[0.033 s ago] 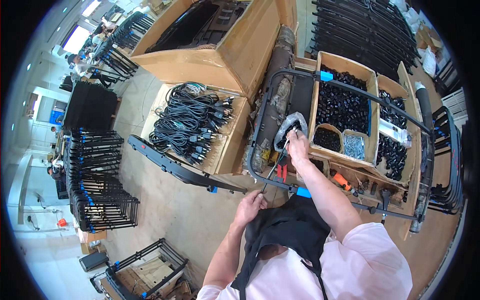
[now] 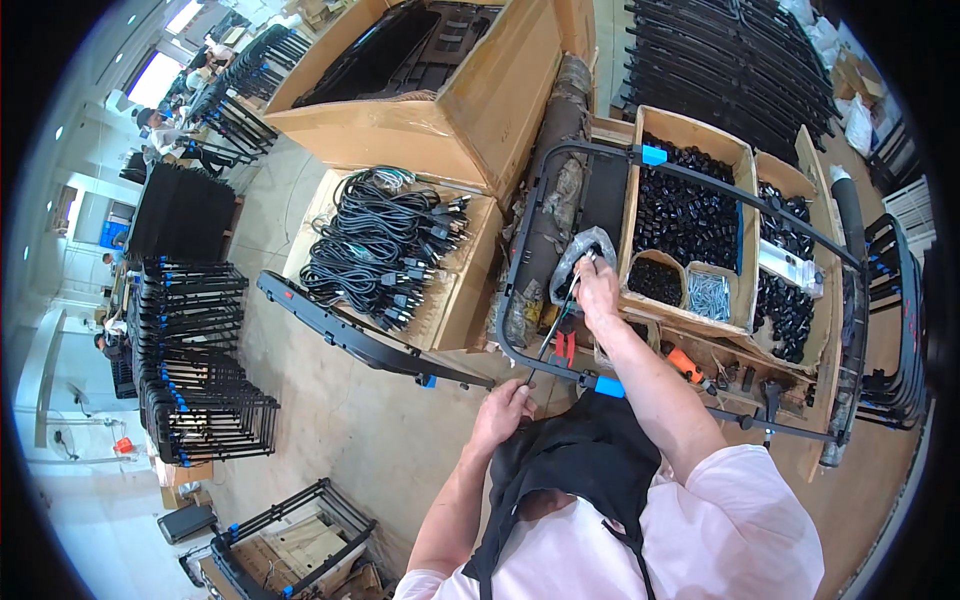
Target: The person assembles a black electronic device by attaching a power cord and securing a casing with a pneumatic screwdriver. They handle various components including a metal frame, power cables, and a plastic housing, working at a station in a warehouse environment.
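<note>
My left hand (image 2: 502, 414) is closed in a pinch on the lower end of a thin dark cable (image 2: 546, 342), near the near rail of a black tubular frame (image 2: 507, 290) with blue clips. From there the cable slants up and away to my right hand (image 2: 598, 290). The right fingers are closed around its upper end, at the mouth of a clear plastic bag (image 2: 566, 270) holding small dark parts. Those parts are partly hidden by my hand. Red-handled pliers (image 2: 565, 347) lie just below the cable, inside the frame's outline.
Right of the bag, a wooden box (image 2: 628, 205) holds many black plastic pieces, with screws (image 2: 709, 295) in a small tray. An orange tool (image 2: 683, 362) lies nearer. Coiled black power cords (image 2: 370, 245) sit on a carton at left. A curved black part (image 2: 350, 325) juts toward my left hand.
</note>
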`<state>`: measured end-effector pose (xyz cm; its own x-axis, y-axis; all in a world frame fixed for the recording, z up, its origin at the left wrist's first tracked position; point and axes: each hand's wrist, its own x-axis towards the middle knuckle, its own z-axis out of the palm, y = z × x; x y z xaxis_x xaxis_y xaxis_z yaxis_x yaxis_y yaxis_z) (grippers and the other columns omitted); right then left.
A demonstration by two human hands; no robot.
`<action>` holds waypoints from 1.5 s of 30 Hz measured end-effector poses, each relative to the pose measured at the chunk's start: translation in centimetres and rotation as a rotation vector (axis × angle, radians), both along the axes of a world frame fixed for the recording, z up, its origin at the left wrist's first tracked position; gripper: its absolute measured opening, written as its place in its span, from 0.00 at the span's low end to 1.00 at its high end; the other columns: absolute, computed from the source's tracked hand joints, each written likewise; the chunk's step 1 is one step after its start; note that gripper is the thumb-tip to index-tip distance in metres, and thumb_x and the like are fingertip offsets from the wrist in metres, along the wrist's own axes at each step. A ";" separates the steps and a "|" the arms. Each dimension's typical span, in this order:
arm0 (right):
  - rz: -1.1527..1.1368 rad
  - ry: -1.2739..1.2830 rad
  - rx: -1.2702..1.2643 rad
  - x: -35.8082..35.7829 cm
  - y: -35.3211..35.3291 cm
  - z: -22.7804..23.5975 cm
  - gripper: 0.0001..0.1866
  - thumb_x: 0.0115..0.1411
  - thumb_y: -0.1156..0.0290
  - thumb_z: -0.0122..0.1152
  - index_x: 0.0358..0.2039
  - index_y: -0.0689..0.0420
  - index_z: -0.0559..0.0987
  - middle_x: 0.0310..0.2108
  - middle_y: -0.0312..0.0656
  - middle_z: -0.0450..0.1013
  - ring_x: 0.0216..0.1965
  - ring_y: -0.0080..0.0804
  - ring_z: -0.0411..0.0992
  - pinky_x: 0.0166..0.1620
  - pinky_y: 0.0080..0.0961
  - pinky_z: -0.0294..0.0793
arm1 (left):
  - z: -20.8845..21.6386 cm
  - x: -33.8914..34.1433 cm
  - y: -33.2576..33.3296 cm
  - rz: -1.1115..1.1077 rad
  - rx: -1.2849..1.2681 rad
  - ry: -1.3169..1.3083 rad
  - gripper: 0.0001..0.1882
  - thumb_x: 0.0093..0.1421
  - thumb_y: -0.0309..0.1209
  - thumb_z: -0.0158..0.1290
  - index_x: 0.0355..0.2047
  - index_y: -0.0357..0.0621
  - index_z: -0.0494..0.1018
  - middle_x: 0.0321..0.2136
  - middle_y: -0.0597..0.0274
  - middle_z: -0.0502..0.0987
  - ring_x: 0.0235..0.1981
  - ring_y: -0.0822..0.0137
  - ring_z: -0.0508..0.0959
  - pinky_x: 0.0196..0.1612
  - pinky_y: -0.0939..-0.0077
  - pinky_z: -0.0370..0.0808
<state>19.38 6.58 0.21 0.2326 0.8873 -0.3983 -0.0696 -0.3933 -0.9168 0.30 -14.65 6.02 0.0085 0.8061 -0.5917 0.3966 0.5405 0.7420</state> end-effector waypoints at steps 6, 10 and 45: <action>0.266 0.042 0.021 1.1 1.3 4.7 0.13 0.71 0.63 0.61 0.38 0.61 0.82 0.24 0.37 0.76 0.18 0.24 0.70 0.22 0.24 0.69 | -5.2 -0.8 1.7 -0.057 0.096 -0.063 0.17 0.79 0.37 0.47 0.49 0.37 0.80 0.31 0.62 0.82 0.34 0.71 0.82 0.41 0.74 0.79; 0.495 -0.356 0.072 3.3 -2.1 -2.1 0.17 0.70 0.57 0.65 0.38 0.61 0.82 0.22 0.35 0.74 0.18 0.23 0.68 0.20 0.26 0.66 | -6.8 -0.9 1.2 0.054 0.050 -0.340 0.16 0.80 0.39 0.48 0.48 0.39 0.80 0.29 0.67 0.78 0.32 0.76 0.78 0.38 0.78 0.77; 0.905 -0.347 0.097 -2.0 -0.2 2.3 0.24 0.73 0.53 0.52 0.37 0.62 0.84 0.28 0.52 0.82 0.31 0.48 0.82 0.39 0.43 0.79 | -5.3 -0.5 2.4 0.205 -0.199 -0.336 0.13 0.77 0.33 0.51 0.50 0.35 0.79 0.40 0.59 0.86 0.39 0.71 0.85 0.45 0.74 0.82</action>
<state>17.40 6.40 2.56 -0.4625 0.8137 -0.3522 0.5020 -0.0872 -0.8605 -0.15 -12.21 0.71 0.0787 0.6816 -0.7274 0.0210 0.7284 0.6848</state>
